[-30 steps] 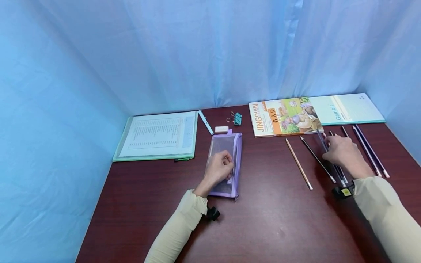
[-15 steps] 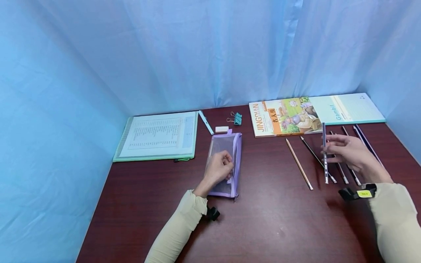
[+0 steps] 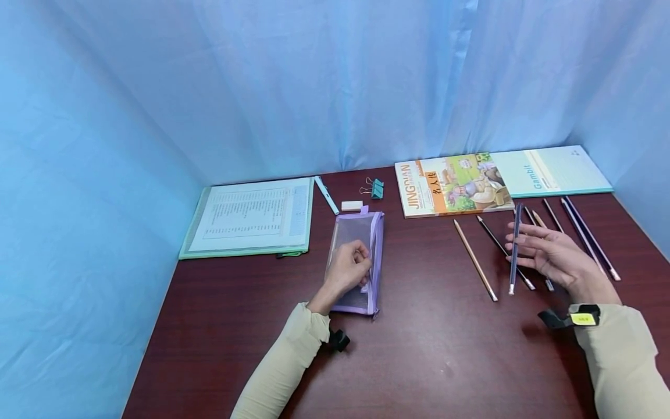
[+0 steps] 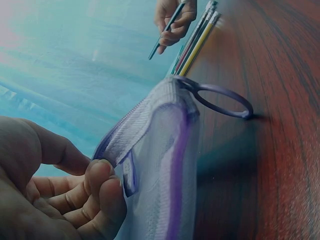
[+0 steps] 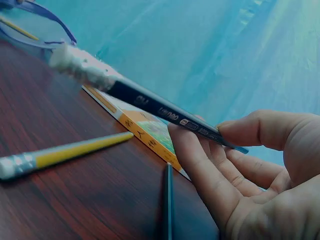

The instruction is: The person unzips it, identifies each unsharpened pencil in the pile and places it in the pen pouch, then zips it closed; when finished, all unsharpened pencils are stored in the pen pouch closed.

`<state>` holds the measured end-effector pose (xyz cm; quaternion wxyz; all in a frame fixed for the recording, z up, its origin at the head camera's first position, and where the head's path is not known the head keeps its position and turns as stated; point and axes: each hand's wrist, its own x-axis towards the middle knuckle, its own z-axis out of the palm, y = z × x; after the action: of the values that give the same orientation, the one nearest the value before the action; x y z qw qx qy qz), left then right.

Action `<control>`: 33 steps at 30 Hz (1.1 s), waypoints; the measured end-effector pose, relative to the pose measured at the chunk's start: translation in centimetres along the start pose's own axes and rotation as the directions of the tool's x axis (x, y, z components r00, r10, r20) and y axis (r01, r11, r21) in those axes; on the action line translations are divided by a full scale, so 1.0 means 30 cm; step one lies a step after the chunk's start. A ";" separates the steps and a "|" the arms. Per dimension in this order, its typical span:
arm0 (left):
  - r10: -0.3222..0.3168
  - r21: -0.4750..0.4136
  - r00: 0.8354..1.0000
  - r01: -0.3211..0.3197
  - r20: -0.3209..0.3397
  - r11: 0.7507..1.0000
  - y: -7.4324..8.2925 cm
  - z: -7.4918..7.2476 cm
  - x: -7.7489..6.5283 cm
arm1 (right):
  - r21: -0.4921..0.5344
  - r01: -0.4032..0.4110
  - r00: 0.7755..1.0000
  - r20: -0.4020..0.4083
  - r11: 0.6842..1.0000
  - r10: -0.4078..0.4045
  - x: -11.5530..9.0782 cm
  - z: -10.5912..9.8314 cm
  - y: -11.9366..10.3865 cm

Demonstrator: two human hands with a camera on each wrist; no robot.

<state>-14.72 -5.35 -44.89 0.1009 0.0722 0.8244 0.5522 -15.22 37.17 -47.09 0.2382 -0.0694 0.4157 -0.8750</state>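
My left hand [image 3: 349, 265] pinches the zipped edge of a purple mesh pencil case [image 3: 352, 299] lying on the table. In the left wrist view, thumb and fingertips grip the edge of the case [image 4: 167, 165], which stands up beside its zip. Over on the right, my right hand [image 3: 565, 256] holds a dark pencil [image 3: 515, 250] between thumb and fingers, raised above the others. Its white eraser end [image 5: 82, 67] points towards the pencil case in the right wrist view. A yellow pencil [image 5: 85, 150] and a dark pencil [image 5: 168, 200] lie below that hand.
Several more pencils [image 3: 591, 238] lie at the right. Behind them are an illustrated book [image 3: 471, 186] and a pale notebook [image 3: 560, 171]. Beyond the case sit an eraser [image 3: 352, 205], a teal binder clip [image 3: 377, 188] and a light-blue pen [image 3: 327, 195]. A document folder [image 3: 251, 215] lies left.
The right hand has picked a dark pencil up off the table and turned palm-up with it, the pencil now leaning slightly. The left hand stays on the pencil case.
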 end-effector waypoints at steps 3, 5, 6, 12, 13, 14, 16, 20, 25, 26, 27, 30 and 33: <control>-0.004 -0.008 1.000 0.004 0.001 1.000 0.000 0.001 0.000 | 0.011 -0.005 1.000 0.012 1.000 0.005 0.006 0.015 0.008; -0.005 -0.009 1.000 0.005 0.001 1.000 0.000 0.000 0.000 | -0.002 -0.008 1.000 0.010 1.000 0.008 0.012 0.032 0.015; -0.005 -0.008 1.000 0.005 0.001 1.000 0.000 0.000 -0.001 | -0.012 -0.009 1.000 0.004 1.000 0.009 0.016 0.041 0.018; 0.006 0.014 1.000 -0.006 -0.007 1.000 0.002 -0.002 -0.002 | -0.093 -0.041 0.998 -0.049 0.995 0.037 0.051 0.109 0.044; 0.008 0.019 1.000 -0.008 -0.009 1.000 0.001 -0.002 -0.001 | -0.109 -0.050 0.998 -0.054 0.993 0.044 0.059 0.121 0.049; 0.009 0.020 1.000 -0.009 -0.010 1.000 0.001 -0.002 -0.001 | -0.120 -0.057 0.997 -0.057 0.991 0.051 0.067 0.133 0.055; 0.012 0.025 1.000 -0.012 -0.011 1.000 -0.002 0.000 0.000 | -0.142 -0.072 0.996 -0.052 0.987 0.066 0.084 0.156 0.068; 0.011 0.031 1.000 -0.010 -0.014 0.999 -0.003 0.002 0.001 | -0.178 -0.094 0.996 -0.027 0.980 0.090 0.121 0.201 0.097; 0.004 0.036 1.000 -0.004 -0.020 0.999 -0.002 0.001 0.000 | -0.219 -0.119 0.993 -0.011 0.969 0.120 0.178 0.261 0.136; 0.003 0.035 1.000 -0.002 -0.020 0.999 -0.002 0.001 0.000 | -0.225 -0.125 0.992 -0.009 0.966 0.127 0.191 0.274 0.145; 0.003 0.033 1.000 -0.002 -0.020 0.999 -0.001 0.001 -0.001 | -0.234 -0.132 0.991 -0.009 0.963 0.134 0.204 0.286 0.154; 0.006 0.034 1.000 -0.006 -0.020 0.999 0.001 -0.001 -0.002 | -0.255 -0.156 0.987 -0.008 0.954 0.159 0.241 0.325 0.183; 0.012 0.042 1.000 -0.011 -0.020 0.999 0.002 -0.002 -0.001 | -0.273 -0.183 0.983 -0.015 0.945 0.186 0.276 0.360 0.212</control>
<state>-14.69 -5.38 -44.80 0.0878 0.0733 0.8364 0.5360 -16.74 22.30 -45.60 0.3092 -0.0672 0.5358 -0.7828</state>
